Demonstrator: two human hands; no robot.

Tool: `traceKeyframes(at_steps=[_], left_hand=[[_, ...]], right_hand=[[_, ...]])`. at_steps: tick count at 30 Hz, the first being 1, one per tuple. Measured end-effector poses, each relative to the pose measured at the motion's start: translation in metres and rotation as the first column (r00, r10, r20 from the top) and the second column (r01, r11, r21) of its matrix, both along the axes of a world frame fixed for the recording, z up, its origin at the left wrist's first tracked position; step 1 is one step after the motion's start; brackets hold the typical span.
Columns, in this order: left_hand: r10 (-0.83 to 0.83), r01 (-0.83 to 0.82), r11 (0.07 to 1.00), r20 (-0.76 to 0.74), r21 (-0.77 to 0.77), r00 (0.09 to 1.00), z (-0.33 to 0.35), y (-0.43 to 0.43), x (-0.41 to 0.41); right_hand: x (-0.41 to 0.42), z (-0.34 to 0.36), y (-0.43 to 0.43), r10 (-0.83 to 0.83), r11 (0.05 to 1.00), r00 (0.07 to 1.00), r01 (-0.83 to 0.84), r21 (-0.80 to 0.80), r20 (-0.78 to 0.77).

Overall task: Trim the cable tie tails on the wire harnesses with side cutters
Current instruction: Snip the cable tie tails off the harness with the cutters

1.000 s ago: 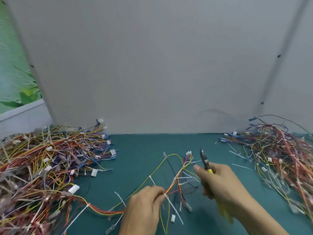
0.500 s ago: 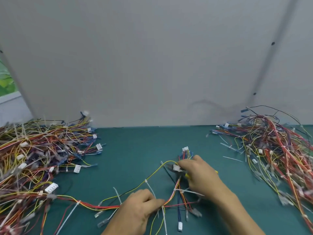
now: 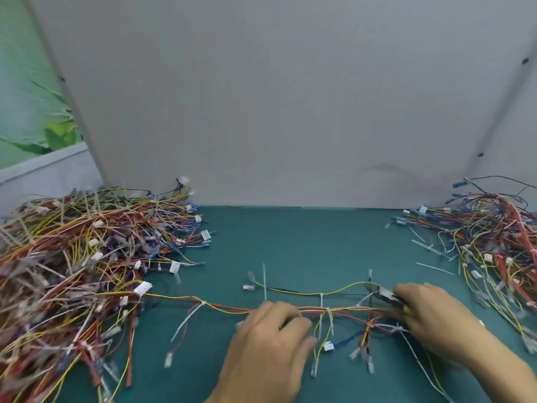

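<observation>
A single wire harness (image 3: 226, 307) lies stretched sideways across the lower middle of the frame on a green mat (image 3: 290, 242), its red, yellow and orange wires running from the heap at the left edge towards the lower right. The left hand (image 3: 270, 344) sits at the bottom centre, knuckles up, with its fingers curled down over the wire bundle and holding it against the mat. The harness passes under these fingers and comes out on both sides.

The right hand (image 3: 436, 321) is at the lower right, closed around the side cutters (image 3: 384, 293). A bit of yellow handle shows by the fingers, and the metal head points left, out past the fingertips. The head is right at a cable tie (image 3: 369, 282) on the upper yellow branch of the harness. Blur hides whether the blades are parted or shut.

More ties with uncut tails sit along the harness between and beside the hands. One white tail (image 3: 264, 282) stands upright above the left hand, and another (image 3: 186, 321) slants down to the left of it.

A large pile of harnesses (image 3: 72, 257) fills the left side of the frame. A smaller pile (image 3: 494, 242) sits at the right edge, above the right hand, and a few loose white strips (image 3: 434, 268) lie on the mat just beside it. A grey board (image 3: 261, 97) stands behind the mat.
</observation>
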State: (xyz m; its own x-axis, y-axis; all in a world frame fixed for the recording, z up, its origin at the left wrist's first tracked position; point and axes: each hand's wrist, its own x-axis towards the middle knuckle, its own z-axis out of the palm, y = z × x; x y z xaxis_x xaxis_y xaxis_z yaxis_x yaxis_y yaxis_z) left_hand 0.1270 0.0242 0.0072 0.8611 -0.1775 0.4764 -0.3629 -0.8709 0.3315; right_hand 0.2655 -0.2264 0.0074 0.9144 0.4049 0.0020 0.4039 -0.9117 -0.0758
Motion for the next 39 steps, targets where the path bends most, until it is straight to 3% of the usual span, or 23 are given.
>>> traceKeyframes(at_steps=[3, 5, 6, 8, 10, 12, 14, 16, 17, 18, 20, 22, 23, 24, 25, 26, 28, 31, 33, 39], left_hand=[[0.298, -0.331, 0.941, -0.283, -0.075, 0.911, 0.015, 0.016, -0.021], [0.388, -0.531, 0.809, -0.450, -0.252, 0.804, 0.023, 0.044, -0.031], [0.372, -0.605, 0.672, -0.513, -0.426, 0.774, 0.028, 0.058, -0.035], [0.282, -0.638, 0.220, -0.578, -0.738, 0.766, 0.030, 0.084, -0.039], [0.121, -0.565, -0.171, -0.586, -0.807, 0.801, 0.025, 0.100, -0.037], [-0.039, -0.505, -0.409, -0.539, -0.760, 0.841, 0.022, 0.108, -0.028], [-0.107, -0.474, -0.515, -0.495, -0.714, 0.862, 0.023, 0.112, -0.017], [-0.062, -0.443, -0.492, -0.478, -0.749, 0.876, 0.024, 0.112, -0.006], [-0.001, -0.433, -0.428, -0.479, -0.793, 0.878, 0.025, 0.110, -0.002], [0.085, -0.434, -0.310, -0.479, -0.846, 0.874, 0.025, 0.106, 0.001], [0.289, -0.439, 0.042, -0.409, -0.898, 0.865, 0.027, 0.098, 0.000], [0.435, -0.448, 0.486, -0.236, -0.750, 0.869, 0.029, 0.088, -0.003], [0.438, -0.435, 0.658, -0.158, -0.614, 0.885, 0.030, 0.082, -0.003], [0.403, -0.407, 0.755, -0.126, -0.515, 0.906, 0.030, 0.076, -0.002], [0.349, -0.377, 0.785, -0.150, -0.492, 0.925, 0.029, 0.072, 0.002], [0.284, -0.350, 0.770, -0.205, -0.534, 0.937, 0.028, 0.069, 0.007], [0.173, -0.344, 0.652, -0.309, -0.676, 0.935, 0.025, 0.067, 0.020], [0.011, -0.394, 0.356, -0.418, -0.847, 0.908, 0.019, 0.073, 0.036], [-0.116, -0.433, 0.200, -0.460, -0.879, 0.880, 0.011, 0.078, 0.043], [-0.210, -0.476, 0.131, -0.494, -0.869, 0.844, -0.002, 0.089, 0.053]], right_hand=[[-0.002, -0.005, 0.000, 0.046, 0.999, 0.998, -0.046, 0.004, 0.035], [0.000, -0.005, 0.000, 0.052, 0.999, 0.997, -0.052, 0.002, 0.051], [0.001, -0.005, -0.001, 0.054, 0.998, 0.997, -0.053, -0.013, 0.055], [0.003, -0.009, -0.003, 0.065, 0.998, 0.996, -0.063, -0.028, 0.065], [0.007, -0.014, -0.004, 0.069, 0.997, 0.994, -0.067, -0.031, 0.080], [0.010, -0.017, -0.004, 0.060, 0.998, 0.995, -0.058, -0.018, 0.085], [0.012, -0.019, -0.004, 0.038, 0.999, 0.996, -0.038, -0.003, 0.080], [0.012, -0.021, -0.004, 0.035, 0.999, 0.996, -0.035, 0.000, 0.082], [0.013, -0.022, -0.004, 0.035, 0.999, 0.996, -0.035, 0.003, 0.083], [0.014, -0.022, -0.005, 0.036, 0.999, 0.996, -0.037, 0.006, 0.086], [0.013, -0.023, -0.005, 0.049, 0.999, 0.995, -0.049, -0.002, 0.092], [0.012, -0.021, -0.003, 0.065, 0.998, 0.994, -0.065, -0.005, 0.090], [0.011, -0.020, -0.003, 0.073, 0.997, 0.994, -0.073, -0.004, 0.085], [0.010, -0.019, -0.002, 0.081, 0.997, 0.993, -0.080, -0.005, 0.083], [0.008, -0.017, -0.001, 0.087, 0.996, 0.993, -0.086, -0.008, 0.085], [0.006, -0.015, 0.000, 0.089, 0.996, 0.992, -0.089, -0.009, 0.088], [0.003, -0.013, 0.000, 0.088, 0.996, 0.992, -0.088, -0.001, 0.094], [0.001, -0.011, 0.001, 0.101, 0.995, 0.989, -0.100, -0.010, 0.110], [0.002, -0.013, 0.002, 0.117, 0.993, 0.987, -0.117, -0.010, 0.113], [0.006, -0.016, 0.006, 0.142, 0.987, 0.979, -0.151, 0.053, 0.143]])
